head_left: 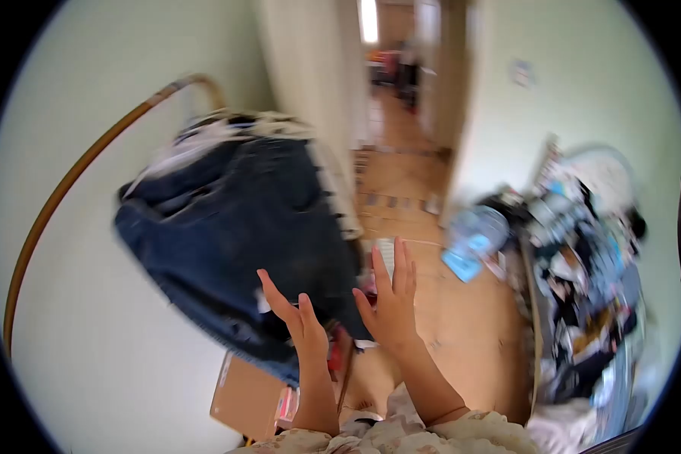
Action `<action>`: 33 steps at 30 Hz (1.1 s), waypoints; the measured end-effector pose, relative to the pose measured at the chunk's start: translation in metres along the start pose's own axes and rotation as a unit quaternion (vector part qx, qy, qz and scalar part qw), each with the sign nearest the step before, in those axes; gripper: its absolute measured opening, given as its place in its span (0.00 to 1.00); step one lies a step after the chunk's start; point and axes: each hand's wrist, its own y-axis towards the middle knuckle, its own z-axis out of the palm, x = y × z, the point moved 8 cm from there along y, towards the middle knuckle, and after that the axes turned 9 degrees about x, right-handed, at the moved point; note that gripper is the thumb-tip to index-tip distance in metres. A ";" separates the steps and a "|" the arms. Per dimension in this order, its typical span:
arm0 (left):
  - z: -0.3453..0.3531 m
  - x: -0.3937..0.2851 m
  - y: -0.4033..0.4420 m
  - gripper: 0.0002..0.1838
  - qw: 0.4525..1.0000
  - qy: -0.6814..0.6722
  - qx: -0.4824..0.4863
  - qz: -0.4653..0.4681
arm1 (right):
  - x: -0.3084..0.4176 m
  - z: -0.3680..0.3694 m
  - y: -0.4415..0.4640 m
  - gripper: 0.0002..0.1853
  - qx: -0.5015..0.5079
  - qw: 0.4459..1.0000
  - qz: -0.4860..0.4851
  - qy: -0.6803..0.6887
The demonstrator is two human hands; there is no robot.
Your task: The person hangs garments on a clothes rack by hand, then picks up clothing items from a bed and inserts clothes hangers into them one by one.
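Both hands are raised in front of me, fingers stretched out and apart. My left hand (pixel 299 329) is in front of the lower part of dark blue jeans (pixel 234 219); whether it touches them I cannot tell. My right hand (pixel 393 303) is beside their right lower edge, over the tiled floor, with nothing in it. The jeans hang with other clothes from white hangers (pixel 197 144) on a curved brown rail (pixel 91 155). Some of the garments behind are hidden by the jeans.
A brown cardboard box (pixel 246 397) sits below the jeans. On the right is a large heap of mixed clothes and items (pixel 590 295), with a clear plastic water bottle (pixel 477 231) beside it. A tiled floor (pixel 461 333) leads to a doorway (pixel 405 83).
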 end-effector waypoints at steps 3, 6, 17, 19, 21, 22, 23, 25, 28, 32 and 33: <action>0.112 -0.037 -0.029 0.33 0.990 -0.034 0.132 0.033 | -0.068 -0.088 -0.051 0.38 -0.061 0.993 0.086 -0.053; 0.194 -0.057 -0.062 0.32 0.941 -0.198 0.273 -0.034 | -0.105 -0.152 -0.106 0.40 -0.091 0.960 0.211 -0.160; 0.432 -0.289 -0.308 0.36 0.767 -0.194 0.593 0.148 | -0.182 -0.410 -0.358 0.44 -0.243 0.805 0.427 -0.333; 0.458 -0.334 -0.366 0.35 0.724 -0.218 0.628 0.185 | -0.189 -0.454 -0.413 0.44 -0.278 0.758 0.467 -0.360; 0.482 -0.386 -0.422 0.35 0.677 -0.261 0.658 0.203 | -0.187 -0.497 -0.465 0.42 -0.292 0.714 0.509 -0.383; 0.492 -0.408 -0.449 0.35 0.661 -0.277 0.659 0.228 | -0.188 -0.514 -0.489 0.42 -0.300 0.694 0.525 -0.390; 0.500 -0.425 -0.474 0.35 0.644 -0.293 0.662 0.246 | -0.189 -0.529 -0.512 0.42 -0.304 0.676 0.542 -0.397; 0.515 -0.448 -0.524 0.35 0.616 -0.286 0.691 0.248 | -0.193 -0.550 -0.555 0.42 -0.310 0.641 0.571 -0.408; 0.540 -0.483 -0.583 0.36 0.564 -0.293 0.725 0.266 | -0.194 -0.581 -0.612 0.41 -0.333 0.584 0.618 -0.408; 0.592 -0.516 -0.657 0.36 0.491 -0.310 0.769 0.267 | -0.220 -0.616 -0.683 0.41 -0.351 0.520 0.671 -0.395; 0.608 -0.521 -0.676 0.36 0.472 -0.322 0.774 0.272 | -0.230 -0.624 -0.697 0.41 -0.347 0.496 0.687 -0.402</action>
